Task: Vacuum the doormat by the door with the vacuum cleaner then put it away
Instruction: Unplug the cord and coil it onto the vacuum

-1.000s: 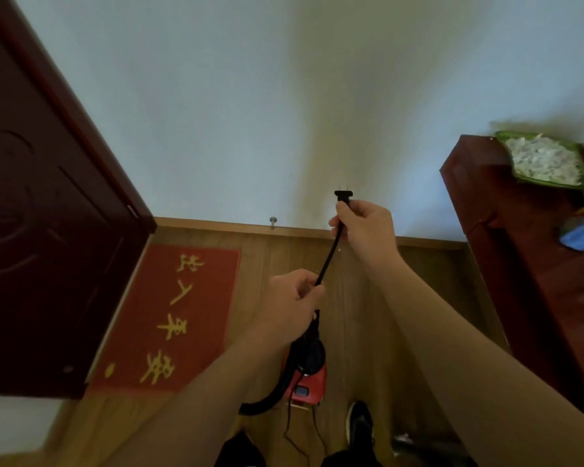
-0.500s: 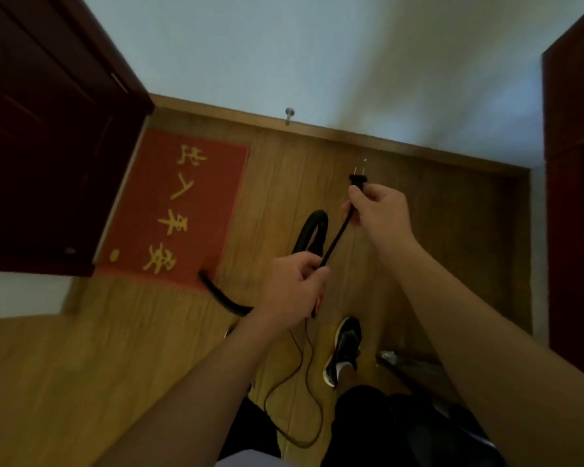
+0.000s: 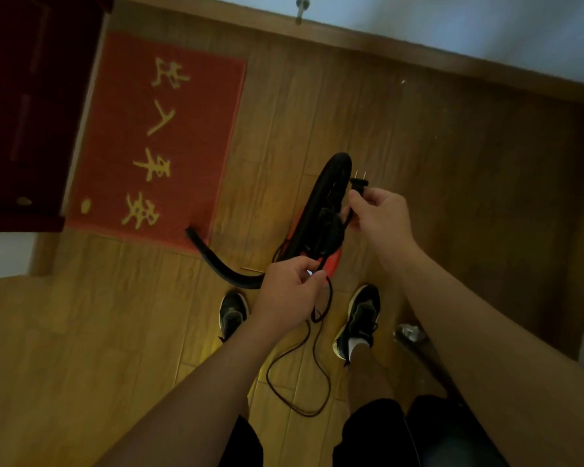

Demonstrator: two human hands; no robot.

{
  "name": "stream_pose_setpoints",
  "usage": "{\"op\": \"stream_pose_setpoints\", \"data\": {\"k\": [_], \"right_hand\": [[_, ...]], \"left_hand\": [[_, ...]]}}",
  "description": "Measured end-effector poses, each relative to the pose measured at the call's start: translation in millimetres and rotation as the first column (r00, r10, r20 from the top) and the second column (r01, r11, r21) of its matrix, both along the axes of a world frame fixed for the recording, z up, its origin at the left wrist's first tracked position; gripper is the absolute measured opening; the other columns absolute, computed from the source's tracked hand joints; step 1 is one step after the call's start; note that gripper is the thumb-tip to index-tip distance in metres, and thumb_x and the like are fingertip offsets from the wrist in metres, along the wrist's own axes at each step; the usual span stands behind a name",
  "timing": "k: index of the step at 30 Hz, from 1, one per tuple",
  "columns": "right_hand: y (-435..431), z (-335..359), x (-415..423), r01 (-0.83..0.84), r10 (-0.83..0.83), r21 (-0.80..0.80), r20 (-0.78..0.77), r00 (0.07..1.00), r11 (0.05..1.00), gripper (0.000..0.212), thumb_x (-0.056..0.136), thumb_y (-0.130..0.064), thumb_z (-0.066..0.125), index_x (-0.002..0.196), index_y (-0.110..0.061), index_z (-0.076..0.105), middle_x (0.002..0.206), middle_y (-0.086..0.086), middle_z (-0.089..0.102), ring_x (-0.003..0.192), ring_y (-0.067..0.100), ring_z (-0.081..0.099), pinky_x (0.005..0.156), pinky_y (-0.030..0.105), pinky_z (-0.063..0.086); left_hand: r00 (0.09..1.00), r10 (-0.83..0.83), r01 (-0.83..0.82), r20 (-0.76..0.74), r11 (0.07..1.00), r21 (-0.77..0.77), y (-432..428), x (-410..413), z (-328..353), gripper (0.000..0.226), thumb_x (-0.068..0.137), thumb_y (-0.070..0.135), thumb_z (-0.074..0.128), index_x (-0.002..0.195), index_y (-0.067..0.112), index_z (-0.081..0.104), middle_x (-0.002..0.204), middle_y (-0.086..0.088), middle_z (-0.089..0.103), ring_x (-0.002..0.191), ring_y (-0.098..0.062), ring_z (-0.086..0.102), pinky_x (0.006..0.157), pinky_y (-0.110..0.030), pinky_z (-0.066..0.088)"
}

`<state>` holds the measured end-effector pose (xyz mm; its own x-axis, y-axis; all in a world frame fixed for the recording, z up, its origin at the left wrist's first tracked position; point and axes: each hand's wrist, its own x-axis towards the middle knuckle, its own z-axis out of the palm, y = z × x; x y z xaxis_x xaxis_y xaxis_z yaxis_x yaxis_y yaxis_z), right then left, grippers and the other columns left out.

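Head view.

The right hand (image 3: 381, 217) is pinching the black two-pin plug (image 3: 358, 182) just behind its head, prongs pointing up and away from the body. The left hand (image 3: 289, 291) is gripping the thin black power cord (image 3: 297, 382) lower down, thumb and forefinger closed on it, other fingers curled. A short run of cord is stretching between the two hands. Below the left hand the slack is hanging in loose loops onto the pale wooden plank floor (image 3: 418, 163).

The red-and-black canister vacuum cleaner (image 3: 334, 170) is sitting directly under and between both hands, its black arched handle just left of the plug. Its black ribbed hose (image 3: 223, 264) is curving off to the left of the left hand, the end touching the corner of the red doormat with yellow characters (image 3: 155, 136). The mat is lying well left of both hands, beside the dark red-brown door (image 3: 24, 96).

Both forearms are reaching forward and down, the right one further out, the left wrist bending inward. Black trainers (image 3: 231, 315) are standing either side of the left hand.

Judgement: this is cord handling, plug free, no socket in view. I cannot tell whether it is being paid out or gathered. To do it well, the left hand should be feeding the cord smoothly, without kinks, and clear of the feet, where the loops are a trip risk.
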<state>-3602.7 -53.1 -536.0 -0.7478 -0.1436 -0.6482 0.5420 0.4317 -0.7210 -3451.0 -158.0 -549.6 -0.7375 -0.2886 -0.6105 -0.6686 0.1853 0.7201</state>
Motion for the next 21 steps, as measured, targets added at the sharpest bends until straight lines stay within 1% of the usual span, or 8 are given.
{"op": "stream_pose_setpoints", "data": {"k": [2,4,6,10,14,16,19,21], "right_hand": [[-1,-35,0,0.006,-0.006,-0.004,0.004,1.0,1.0,0.017,0.101,-0.018,0.059,0.092,-0.01,0.071,0.076,0.001,0.07,0.066,0.002,0.067,0.06,0.014,0.051],[0,-66,-1,0.023,-0.023,-0.006,0.016,1.0,1.0,0.018,0.101,-0.018,0.059,0.091,-0.011,0.071,0.074,0.001,0.07,0.065,0.002,0.067,0.06,0.013,0.051],[3,-95,-1,0.027,-0.027,0.0,0.036,0.999,1.0,0.016,0.101,-0.019,0.059,0.093,-0.013,0.071,0.077,0.002,0.07,0.067,0.003,0.068,0.061,0.014,0.053],[11,-145,2,0.005,-0.007,0.038,0.069,0.998,0.999,0.016,0.101,-0.02,0.058,0.091,-0.019,0.071,0.08,0.003,0.072,0.073,0.011,0.069,0.075,0.03,0.059],[15,-185,2,0.008,-0.012,0.046,0.091,0.996,0.999,0.019,0.102,-0.019,0.057,0.088,-0.018,0.07,0.079,0.002,0.071,0.072,0.014,0.068,0.081,0.039,0.06],[16,-205,3,-0.005,-0.001,0.058,0.093,0.996,0.998,0.019,0.102,-0.02,0.058,0.088,-0.019,0.07,0.076,-0.001,0.071,0.069,0.012,0.067,0.08,0.04,0.06],[16,-231,3,0.0,-0.006,0.056,0.104,0.995,0.998,0.018,0.102,-0.022,0.058,0.088,-0.02,0.071,0.074,-0.004,0.071,0.069,0.011,0.068,0.078,0.037,0.06],[15,-244,3,0.002,-0.006,0.046,0.107,0.994,0.999,0.018,0.102,-0.021,0.058,0.089,-0.019,0.071,0.074,-0.003,0.07,0.066,0.008,0.067,0.074,0.031,0.059]], "left_hand": [[1.0,0.017,-0.018,0.025,1.0,0.012,0,0,-32,0.012,0.098,0.022,0.068,0.089,0.03,0.07,0.072,-0.01,0.071,0.063,-0.023,0.064,0.057,-0.023,0.048],[0.998,0.037,-0.038,0.049,0.999,0.026,3,1,-62,0.007,0.098,0.023,0.068,0.097,0.022,0.075,0.073,-0.009,0.072,0.062,-0.018,0.064,0.058,-0.021,0.048],[0.997,0.032,-0.034,0.066,0.999,0.042,9,3,-90,0.011,0.099,0.023,0.066,0.101,0.017,0.075,0.072,-0.007,0.072,0.059,-0.011,0.062,0.058,-0.025,0.049],[0.997,0.008,-0.011,0.072,0.999,0.05,21,7,-141,0.013,0.099,0.022,0.065,0.092,0.016,0.073,0.065,-0.005,0.068,0.056,-0.009,0.059,0.059,-0.034,0.051],[0.996,0.031,-0.032,0.089,0.999,0.009,29,8,-177,0.014,0.099,0.02,0.065,0.09,0.013,0.072,0.067,-0.007,0.069,0.058,-0.014,0.063,0.055,-0.021,0.047],[0.995,0.043,-0.043,0.086,0.999,0.001,33,11,-195,0.015,0.1,0.021,0.063,0.09,0.013,0.071,0.067,-0.006,0.068,0.06,-0.017,0.064,0.056,-0.024,0.05],[0.995,0.06,-0.059,0.086,0.998,-0.013,40,14,-221,0.014,0.101,0.023,0.062,0.096,0.015,0.072,0.068,-0.005,0.069,0.062,-0.019,0.065,0.062,-0.038,0.054],[0.994,0.074,-0.071,0.078,0.997,-0.038,44,14,-235,0.013,0.102,0.023,0.061,0.099,0.016,0.072,0.067,-0.004,0.067,0.061,-0.017,0.063,0.06,-0.035,0.051]]}}
